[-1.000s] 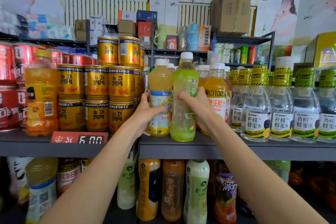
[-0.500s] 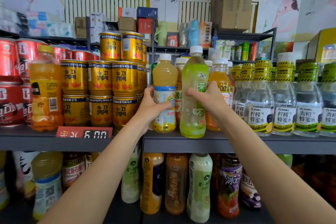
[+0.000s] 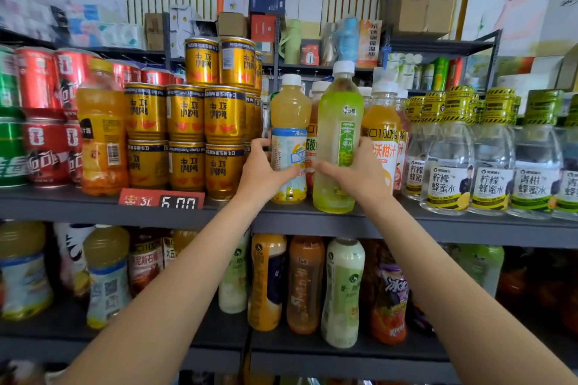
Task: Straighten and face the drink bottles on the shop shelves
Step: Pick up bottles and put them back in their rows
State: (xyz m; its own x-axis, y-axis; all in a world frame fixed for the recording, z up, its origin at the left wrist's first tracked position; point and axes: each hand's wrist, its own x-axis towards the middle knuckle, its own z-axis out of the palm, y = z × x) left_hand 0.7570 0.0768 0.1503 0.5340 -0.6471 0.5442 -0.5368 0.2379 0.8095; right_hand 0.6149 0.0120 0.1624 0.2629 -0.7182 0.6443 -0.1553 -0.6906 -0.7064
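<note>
On the middle shelf a tall pale-green tea bottle with a white cap stands upright at the front edge. My right hand grips its lower half, thumb across the front. To its left stands a yellow juice bottle with a white and blue label. My left hand grips that bottle's label, fingers wrapped behind it and thumb in front. An orange juice bottle stands just right of the green one, partly hidden by my right hand.
Stacked gold cans fill the shelf to the left, with an orange bottle and red cans beyond. Clear honey-water bottles line the right. A red price tag hangs on the shelf edge. More bottles stand on the lower shelf.
The green bottle's label has turned to face front. My right hand slid lower on it, and my left hand moved down the yellow bottle's label. The camera moved closer.
</note>
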